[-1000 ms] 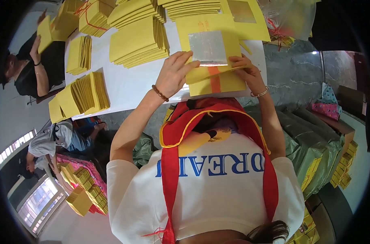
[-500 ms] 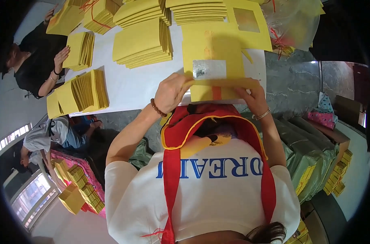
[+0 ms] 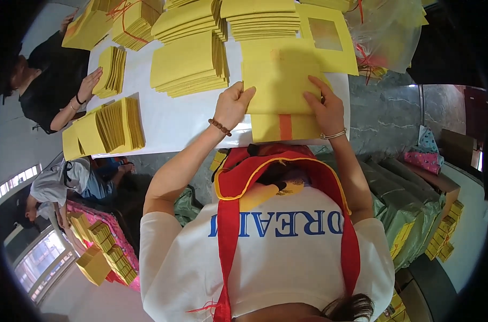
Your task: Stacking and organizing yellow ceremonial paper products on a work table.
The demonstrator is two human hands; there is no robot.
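A folded yellow paper sheet (image 3: 282, 86) lies before me at the table's near edge, its upper panel flat and a lower strip showing an orange-red band (image 3: 285, 127). At its left edge, my left hand (image 3: 233, 107) has curled fingers and its thumb against the paper, gripping the side. My right hand (image 3: 325, 107) rests on the right edge, thumb and forefinger apart on the paper. The silver square seen before is hidden under the folded panel.
Stacks of folded yellow paper (image 3: 187, 63) stand left of the sheet on the white table (image 3: 171, 126). A sheet with a brownish square (image 3: 325, 35) lies beyond, beside a clear plastic bag (image 3: 389, 32). Another person's hand (image 3: 89, 83) touches a stack at the far left.
The raised paper edge both hands held has been laid down away from me, covering the silver square. My right hand has moved slightly up the sheet, its fingers now lying on it.
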